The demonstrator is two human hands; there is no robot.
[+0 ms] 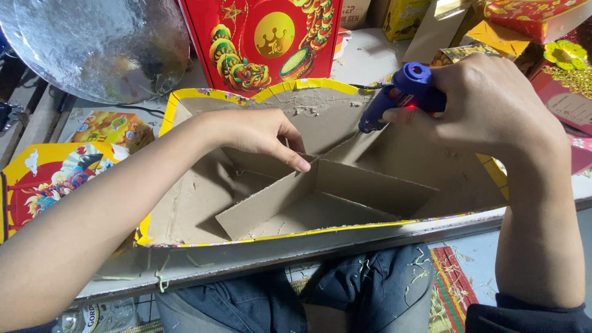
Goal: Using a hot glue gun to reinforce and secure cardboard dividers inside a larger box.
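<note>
A shallow cardboard box (185,203) with yellow edging lies open in front of me, split by crossed cardboard dividers (364,185). My left hand (262,135) reaches into the box, fingertips pressing on the top edge of a divider where the pieces cross. My right hand (487,102) grips a blue glue gun (404,92), its nozzle pointing down-left at the box's back wall, beside the end of a divider. A small red light glows on the gun.
A red and gold printed box (262,40) stands behind the tray. A crinkled silver foil disc (98,43) is at top left. Colourful printed cards (49,179) lie at left, more decorated boxes (542,24) at top right. My jeans-clad knees (345,296) show below.
</note>
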